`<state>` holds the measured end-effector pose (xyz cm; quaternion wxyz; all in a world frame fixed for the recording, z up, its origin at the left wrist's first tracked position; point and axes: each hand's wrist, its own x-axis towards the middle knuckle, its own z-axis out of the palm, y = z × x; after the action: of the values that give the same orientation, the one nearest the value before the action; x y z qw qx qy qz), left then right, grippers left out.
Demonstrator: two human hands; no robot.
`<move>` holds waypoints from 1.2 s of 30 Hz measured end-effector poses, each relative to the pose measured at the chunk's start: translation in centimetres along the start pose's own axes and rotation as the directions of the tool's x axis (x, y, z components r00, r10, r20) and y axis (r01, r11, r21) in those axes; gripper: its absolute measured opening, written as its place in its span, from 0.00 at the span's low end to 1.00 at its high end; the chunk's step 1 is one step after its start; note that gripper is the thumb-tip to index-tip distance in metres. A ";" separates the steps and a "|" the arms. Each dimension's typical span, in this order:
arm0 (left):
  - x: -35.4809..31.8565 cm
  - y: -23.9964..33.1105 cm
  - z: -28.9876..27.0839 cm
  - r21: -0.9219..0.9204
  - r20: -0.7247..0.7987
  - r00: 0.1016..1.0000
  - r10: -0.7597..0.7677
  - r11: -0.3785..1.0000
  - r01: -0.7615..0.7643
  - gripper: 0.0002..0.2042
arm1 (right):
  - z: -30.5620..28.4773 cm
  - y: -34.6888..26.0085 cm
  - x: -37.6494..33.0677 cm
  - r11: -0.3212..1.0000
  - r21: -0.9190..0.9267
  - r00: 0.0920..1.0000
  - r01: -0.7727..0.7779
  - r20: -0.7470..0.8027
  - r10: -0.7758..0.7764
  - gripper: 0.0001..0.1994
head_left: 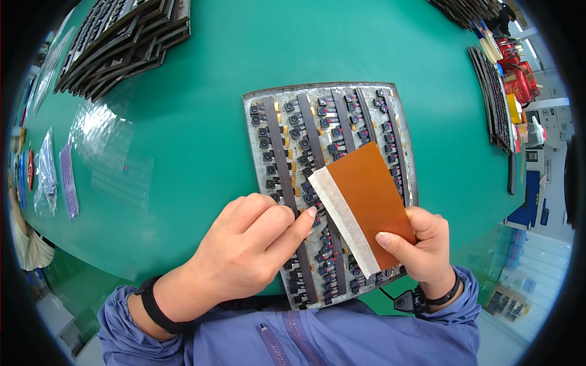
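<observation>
In my right hand [421, 247] is an orange-brown rectangular sheet [372, 201] with a white paper-like strip [343, 221] along its left edge. The thumb lies on the sheet's face and the other fingers are behind it. My left hand [247, 244] is closed just left of the strip, its index finger reaching toward it. Its thumb is hidden, so I cannot make out what the fingers hold, if anything. Beneath both hands lies a metal tray [249, 97] with dark bars [279, 146] and rows of small black camera-like modules [267, 157]. The sheet covers part of these rows.
Stacked dark trays [122, 49] stand at the far left of the green table [213, 134]. Clear plastic sheets [122, 177] and a purple strip-like piece [68, 181] lie on the left. More trays [491, 100] and red containers [517, 82] line the right edge.
</observation>
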<state>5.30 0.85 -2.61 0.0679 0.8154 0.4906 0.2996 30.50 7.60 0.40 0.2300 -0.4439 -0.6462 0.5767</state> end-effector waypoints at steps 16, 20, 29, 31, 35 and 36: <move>0.2 -0.2 0.1 -0.035 -0.021 0.999 -0.037 0.999 0.036 0.16 | 0.2 -0.1 0.1 0.999 0.001 0.999 -0.041 -0.016 0.041 0.07; 0.5 -0.2 0.0 -0.032 -0.040 0.998 -0.056 0.998 0.055 0.16 | 0.3 -0.1 0.1 0.998 -0.026 0.999 -0.049 -0.004 0.049 0.06; 0.8 -0.2 0.1 0.030 -0.021 0.996 -0.085 0.996 0.085 0.15 | 0.4 -0.5 0.2 0.994 -0.108 1.000 -0.003 0.016 0.004 0.05; 0.7 -0.2 0.2 0.036 -0.022 0.996 -0.082 0.996 0.082 0.15 | 0.8 -1.0 0.2 0.984 0.139 0.989 -0.115 -0.073 0.126 0.06; 0.6 -0.2 0.3 0.029 -0.029 0.996 -0.083 0.996 0.084 0.15 | 0.7 -0.7 0.3 0.995 0.052 0.995 -0.080 -0.056 0.083 0.07; 0.7 -0.2 0.2 0.029 -0.030 0.996 -0.081 0.996 0.082 0.15 | 0.6 -0.7 0.2 0.996 0.025 0.995 -0.089 -0.047 0.090 0.07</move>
<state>5.52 1.59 -2.60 0.0608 0.7913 0.5289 0.3006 29.71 7.53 0.86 0.2246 -0.4835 -0.6132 0.5829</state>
